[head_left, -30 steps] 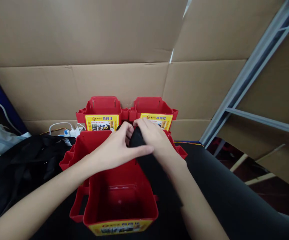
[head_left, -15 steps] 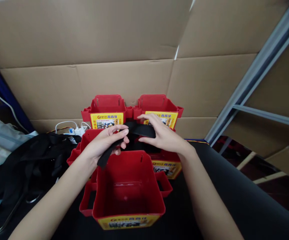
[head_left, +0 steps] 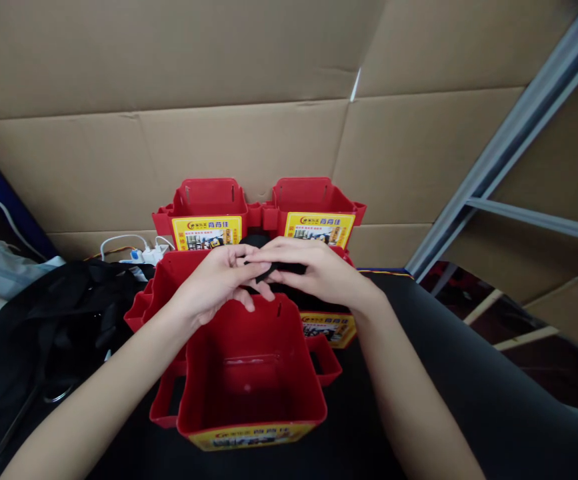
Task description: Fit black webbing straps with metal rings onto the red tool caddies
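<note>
My left hand [head_left: 219, 281] and my right hand [head_left: 313, 273] meet over the red bins, both pinching a folded black cloth [head_left: 279, 269] between their fingers. The cloth is bunched small and mostly hidden by the fingers. Right below the hands stands an empty red plastic bin [head_left: 249, 393] with a yellow label. Another red bin [head_left: 326, 320] lies under my right hand, and two more red bins [head_left: 209, 200] [head_left: 313, 197] stand behind, against the cardboard.
A pile of black garments [head_left: 53, 313] lies at the left, with a white power strip and cables [head_left: 143, 253] behind it. Cardboard sheets [head_left: 249, 87] wall off the back. A grey metal shelf frame [head_left: 493, 173] rises at the right. My dark-clad leg [head_left: 469, 400] fills the lower right.
The black cloth was stretched out between my hands half a second ago; now the hands have come together and the cloth is folded up small between them.
</note>
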A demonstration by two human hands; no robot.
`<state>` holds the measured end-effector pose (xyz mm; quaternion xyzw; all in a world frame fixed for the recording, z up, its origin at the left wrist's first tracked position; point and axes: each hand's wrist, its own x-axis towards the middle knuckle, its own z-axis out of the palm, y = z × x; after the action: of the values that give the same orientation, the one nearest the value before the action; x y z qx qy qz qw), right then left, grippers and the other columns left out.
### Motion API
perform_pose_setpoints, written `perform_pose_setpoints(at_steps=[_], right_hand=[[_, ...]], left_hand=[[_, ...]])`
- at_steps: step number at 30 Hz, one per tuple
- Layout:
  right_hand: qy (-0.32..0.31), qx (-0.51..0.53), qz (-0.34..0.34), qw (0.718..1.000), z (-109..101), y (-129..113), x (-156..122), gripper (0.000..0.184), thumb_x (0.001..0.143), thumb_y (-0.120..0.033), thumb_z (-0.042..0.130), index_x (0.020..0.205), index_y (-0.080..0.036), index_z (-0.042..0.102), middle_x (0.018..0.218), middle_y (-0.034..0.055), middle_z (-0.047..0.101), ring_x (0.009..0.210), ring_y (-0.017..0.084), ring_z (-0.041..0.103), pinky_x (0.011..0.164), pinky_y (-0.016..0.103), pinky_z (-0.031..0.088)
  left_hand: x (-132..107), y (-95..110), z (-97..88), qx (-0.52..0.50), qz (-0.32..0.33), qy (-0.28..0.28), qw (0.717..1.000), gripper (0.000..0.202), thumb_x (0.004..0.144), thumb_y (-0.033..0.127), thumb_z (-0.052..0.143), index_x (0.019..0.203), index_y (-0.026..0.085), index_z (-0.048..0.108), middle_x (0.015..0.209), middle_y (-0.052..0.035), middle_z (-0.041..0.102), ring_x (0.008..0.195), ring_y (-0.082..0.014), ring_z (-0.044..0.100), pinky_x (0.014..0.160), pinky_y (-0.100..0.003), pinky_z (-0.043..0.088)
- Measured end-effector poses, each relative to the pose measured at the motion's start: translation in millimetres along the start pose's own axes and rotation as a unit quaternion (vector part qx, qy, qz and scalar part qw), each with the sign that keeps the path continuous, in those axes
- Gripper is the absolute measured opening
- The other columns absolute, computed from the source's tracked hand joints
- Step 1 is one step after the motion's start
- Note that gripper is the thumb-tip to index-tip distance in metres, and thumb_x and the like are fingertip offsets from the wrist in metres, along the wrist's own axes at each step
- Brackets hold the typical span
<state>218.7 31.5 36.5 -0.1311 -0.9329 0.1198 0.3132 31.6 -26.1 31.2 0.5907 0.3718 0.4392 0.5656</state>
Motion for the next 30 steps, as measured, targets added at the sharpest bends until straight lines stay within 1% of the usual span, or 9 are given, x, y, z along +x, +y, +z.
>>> perform_pose_setpoints(at_steps=[2,5,8,10,12,15,20,23,30], right_hand=[[0.001,0.047,0.015,0.999,4,-2,2,0.029,0.087,-0.019,0.043,0.111,-0.021,0.059,0.090,0.0027,0.062,0.070,0.010,0.056,0.071,0.024,0.045],[-0.052,0.100,0.121,0.986,-1,6,-4,0.030,0.088,-0.028,0.041,0.106,-0.016,0.061,0.069,-0.0003,0.057,0.044,0.004,0.041,0.046,0.018,0.037],[-0.161,0.129,0.209,0.956,-9,22,-13,0.038,0.084,-0.041,0.047,0.101,-0.012,0.064,0.053,-0.0036,0.045,0.039,0.003,0.033,0.036,0.016,0.026],[-0.225,0.143,0.230,0.936,-11,31,-17,0.040,0.082,-0.042,0.049,0.106,-0.014,0.063,0.048,-0.0057,0.039,0.037,0.003,0.028,0.034,0.015,0.021],[-0.272,0.159,0.234,0.920,-8,37,-18,0.040,0.082,-0.041,0.050,0.110,-0.015,0.061,0.046,-0.0067,0.037,0.036,0.002,0.026,0.033,0.016,0.020],[-0.303,0.183,0.217,0.910,2,40,-15,0.037,0.083,-0.039,0.049,0.105,-0.013,0.062,0.047,-0.0057,0.041,0.036,0.002,0.030,0.034,0.015,0.022],[-0.301,0.205,0.163,0.917,14,38,-9,0.027,0.083,-0.029,0.049,0.103,-0.014,0.060,0.066,-0.0027,0.052,0.041,0.001,0.035,0.036,0.014,0.025],[-0.314,0.223,0.131,0.914,18,39,-8,0.023,0.084,-0.022,0.046,0.099,-0.013,0.061,0.064,-0.0030,0.052,0.044,0.002,0.039,0.039,0.014,0.029],[-0.295,0.190,0.085,0.933,16,42,-8,0.020,0.080,-0.022,0.054,0.091,-0.013,0.067,0.078,0.0016,0.064,0.068,0.009,0.056,0.062,0.019,0.042]], left_hand=[[-1,1,5.1,0.055,0.031,0.013,0.998,0.020,0.079,0.027,0.057,0.089,0.014,0.045,0.076,-0.0035,0.063,0.055,-0.0101,0.061,0.039,-0.014,0.044],[-7,-6,8.9,0.218,0.114,0.078,0.966,0.036,0.075,0.036,0.060,0.098,0.019,0.039,0.081,-0.0027,0.064,0.068,-0.0158,0.064,0.053,-0.023,0.050],[-15,-22,6.6,0.483,0.161,0.054,0.859,0.034,0.076,0.035,0.059,0.103,0.020,0.045,0.097,-0.0059,0.063,0.089,-0.0224,0.061,0.074,-0.035,0.048],[-18,-30,3.1,0.603,0.142,0.008,0.785,0.020,0.083,0.030,0.050,0.100,0.020,0.051,0.096,-0.0057,0.064,0.087,-0.0236,0.061,0.073,-0.036,0.047],[-20,-35,-0.5,0.651,0.122,0.002,0.749,0.018,0.086,0.029,0.042,0.096,0.020,0.054,0.088,-0.0048,0.066,0.079,-0.0230,0.063,0.067,-0.033,0.046],[-21,-36,-3.9,0.669,0.117,0.018,0.734,0.020,0.087,0.030,0.041,0.096,0.019,0.055,0.083,-0.0047,0.066,0.077,-0.0228,0.063,0.065,-0.032,0.045],[-20,-35,-5.2,0.665,0.120,0.006,0.738,0.022,0.087,0.031,0.041,0.096,0.018,0.056,0.084,-0.0067,0.066,0.079,-0.0226,0.063,0.068,-0.031,0.044],[-20,-35,-5.0,0.667,0.120,0.004,0.735,0.023,0.087,0.032,0.040,0.095,0.018,0.056,0.084,-0.0073,0.066,0.080,-0.0232,0.063,0.068,-0.031,0.044],[-22,-37,-3.7,0.664,0.122,-0.002,0.737,0.024,0.088,0.033,0.039,0.097,0.018,0.055,0.089,-0.0070,0.066,0.082,-0.0232,0.063,0.069,-0.032,0.044]])
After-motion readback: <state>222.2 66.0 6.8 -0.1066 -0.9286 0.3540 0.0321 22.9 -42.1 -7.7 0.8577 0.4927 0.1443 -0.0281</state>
